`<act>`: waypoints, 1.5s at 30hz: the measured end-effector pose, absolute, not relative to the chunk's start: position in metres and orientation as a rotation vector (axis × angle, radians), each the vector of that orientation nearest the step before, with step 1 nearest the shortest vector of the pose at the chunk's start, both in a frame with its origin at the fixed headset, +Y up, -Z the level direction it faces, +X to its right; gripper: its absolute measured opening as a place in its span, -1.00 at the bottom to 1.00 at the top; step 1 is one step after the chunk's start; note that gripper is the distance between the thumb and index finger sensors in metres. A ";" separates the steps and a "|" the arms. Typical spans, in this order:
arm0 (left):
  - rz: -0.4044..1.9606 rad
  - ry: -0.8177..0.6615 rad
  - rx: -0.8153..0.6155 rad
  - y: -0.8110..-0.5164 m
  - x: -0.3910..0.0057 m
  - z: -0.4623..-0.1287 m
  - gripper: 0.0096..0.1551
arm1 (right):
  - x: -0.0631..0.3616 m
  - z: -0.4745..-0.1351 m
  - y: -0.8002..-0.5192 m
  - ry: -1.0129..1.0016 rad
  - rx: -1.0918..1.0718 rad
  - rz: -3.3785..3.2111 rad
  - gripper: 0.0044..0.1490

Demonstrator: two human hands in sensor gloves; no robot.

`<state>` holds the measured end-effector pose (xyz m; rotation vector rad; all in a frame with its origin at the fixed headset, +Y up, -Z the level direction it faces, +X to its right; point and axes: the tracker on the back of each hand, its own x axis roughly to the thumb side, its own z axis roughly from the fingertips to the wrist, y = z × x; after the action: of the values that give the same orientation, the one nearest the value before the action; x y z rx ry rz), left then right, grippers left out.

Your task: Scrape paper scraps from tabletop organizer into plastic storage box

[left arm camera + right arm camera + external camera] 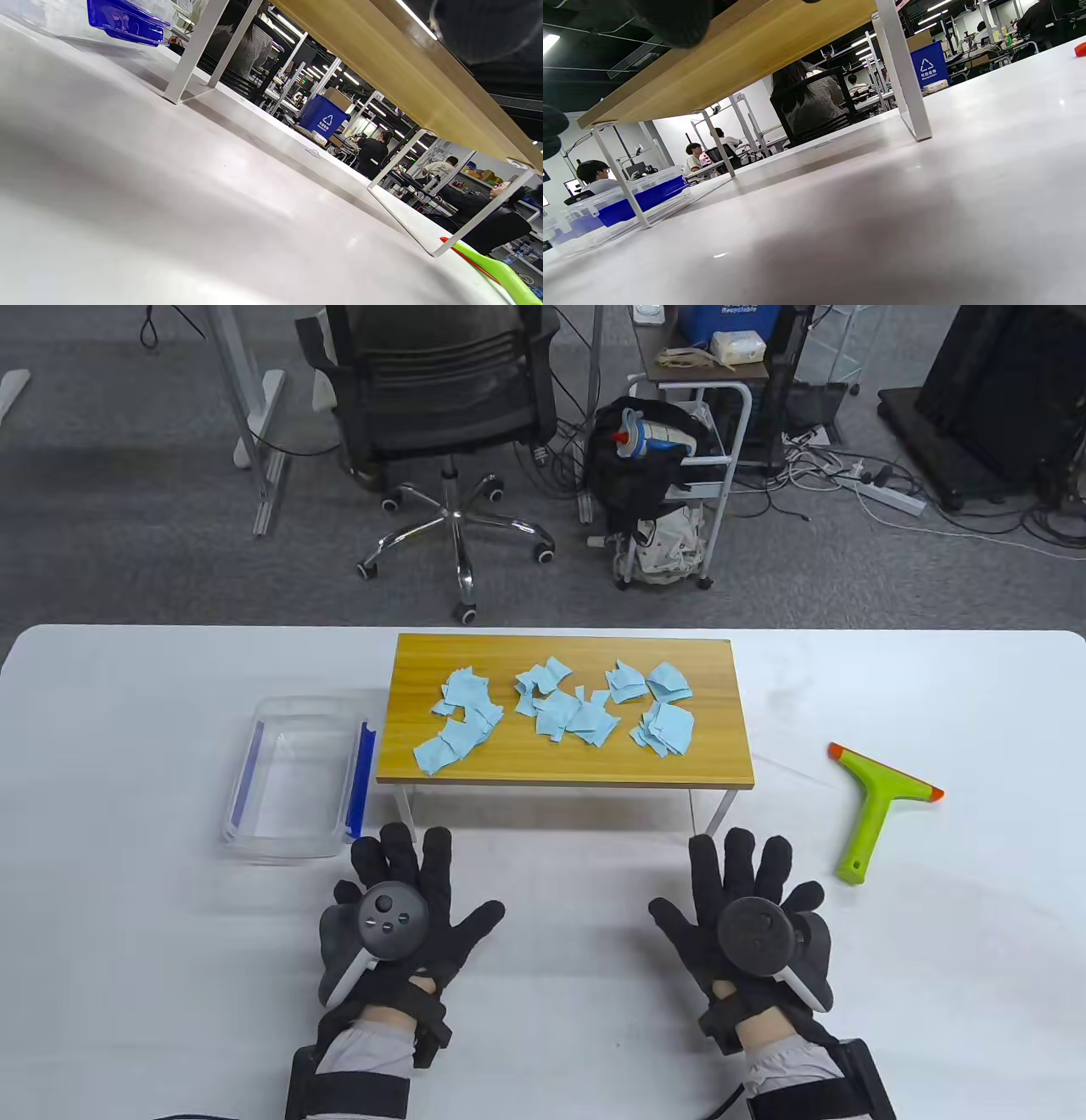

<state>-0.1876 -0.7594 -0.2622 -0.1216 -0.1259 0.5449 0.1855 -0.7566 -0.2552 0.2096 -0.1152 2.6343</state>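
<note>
- Task is looking not yet started, judging by the layout: all the blue paper scraps (556, 712) are lying on the wooden shelf (407, 768), approx 3 loose clumps, none in the box.
- Clear plastic box (293, 848) w/ blue clips is sitting on the white table (127, 857) just beside the shelf's 9 o'clock edge, lid off, nothing visible inside.
- Green scraper (878, 806) is lying untouched at 3 o'clock of the shelf, well apart from it, orange-tipped blade toward 12.
- Left hand (403, 920) is lying flat at 6 o'clock of the shelf, fingers spread, grasping nothing.
- Right hand (747, 925) is doing the same, fingers spread, empty, w/ the scraper at its 2 o'clock.
- Left to do, prob: pick up scraper, push all scraps toward 9 o'clock into the box.
</note>
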 end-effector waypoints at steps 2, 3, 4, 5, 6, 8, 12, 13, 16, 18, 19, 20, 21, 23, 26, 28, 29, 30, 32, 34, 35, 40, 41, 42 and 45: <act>0.540 -0.128 -0.128 -0.760 -0.187 -0.262 0.20 | 0.186 -0.255 -0.757 -0.114 0.212 2.629 0.09; 0.537 -0.129 -0.131 -0.760 -0.187 -0.262 0.20 | 0.186 -0.256 -0.757 -0.110 0.212 2.627 0.09; 0.536 -0.129 -0.133 -0.760 -0.187 -0.262 0.20 | 0.186 -0.256 -0.757 -0.108 0.212 2.624 0.09; 0.536 -0.130 -0.134 -0.760 -0.187 -0.262 0.20 | 0.186 -0.256 -0.757 -0.107 0.212 2.622 0.09; 0.536 -0.130 -0.134 -0.760 -0.187 -0.262 0.20 | 0.186 -0.256 -0.757 -0.107 0.207 2.622 0.09; 0.538 -0.129 -0.133 -0.760 -0.187 -0.263 0.20 | 0.187 -0.256 -0.757 -0.097 0.197 2.614 0.09; 0.544 -0.127 -0.139 -0.761 -0.187 -0.264 0.19 | 0.188 -0.256 -0.757 -0.092 0.187 2.597 0.09; 0.544 -0.127 -0.143 -0.761 -0.187 -0.264 0.19 | 0.188 -0.257 -0.757 -0.093 0.186 2.596 0.09; 0.543 -0.131 -0.159 -0.762 -0.185 -0.265 0.19 | 0.188 -0.257 -0.758 -0.087 0.176 2.598 0.09; 0.544 -0.135 -0.164 -0.762 -0.185 -0.265 0.19 | 0.188 -0.257 -0.758 -0.081 0.172 2.600 0.09; 0.544 -0.136 -0.165 -0.763 -0.185 -0.265 0.19 | 0.188 -0.257 -0.758 -0.080 0.171 2.601 0.09; 0.545 -0.138 -0.166 -0.763 -0.184 -0.265 0.19 | 0.188 -0.256 -0.757 -0.082 0.172 2.602 0.09; 0.545 -0.139 -0.166 -0.763 -0.184 -0.266 0.19 | 0.188 -0.256 -0.757 -0.089 0.175 2.601 0.08; 0.545 -0.142 -0.166 -0.763 -0.184 -0.266 0.19 | 0.188 -0.255 -0.754 -0.111 0.183 2.611 0.08; 0.547 -0.144 -0.167 -0.763 -0.184 -0.266 0.19 | 0.188 -0.253 -0.749 -0.151 0.190 2.597 0.08; 0.547 -0.145 -0.165 -0.763 -0.183 -0.265 0.19 | 0.188 -0.251 -0.745 -0.181 0.196 2.589 0.07; 0.546 -0.149 -0.168 -0.764 -0.183 -0.265 0.19 | 0.188 -0.250 -0.741 -0.199 0.209 2.593 0.07; 0.543 -0.151 -0.172 -0.764 -0.182 -0.265 0.19 | 0.188 -0.249 -0.738 -0.213 0.209 2.592 0.07; 0.539 -0.157 -0.180 -0.765 -0.180 -0.265 0.19 | 0.189 -0.245 -0.730 -0.264 0.212 2.564 0.06; 0.534 -0.160 -0.188 -0.766 -0.179 -0.266 0.19 | 0.192 -0.242 -0.720 -0.330 0.206 2.533 0.05; 0.530 -0.161 -0.192 -0.767 -0.178 -0.266 0.19 | 0.193 -0.241 -0.716 -0.350 0.200 2.522 0.04; 0.478 -0.151 -0.182 -0.765 -0.180 -0.267 0.19 | 0.218 -0.245 -0.685 -0.509 0.099 2.462 0.00; 0.484 -0.148 -0.179 -0.764 -0.180 -0.268 0.19 | 0.227 -0.248 -0.680 -0.526 0.065 2.438 -0.01; 0.490 -0.149 -0.179 -0.764 -0.180 -0.268 0.19 | 0.239 -0.252 -0.675 -0.525 0.022 2.423 -0.01; 0.520 -0.152 -0.192 -0.764 -0.181 -0.269 0.18 | 0.272 -0.266 -0.672 -0.513 -0.103 2.386 -0.01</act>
<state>-0.1811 -0.7639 -0.2691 -0.1916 -0.1518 0.5205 0.2720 -0.6720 -0.2657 -0.1033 -0.5133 2.3862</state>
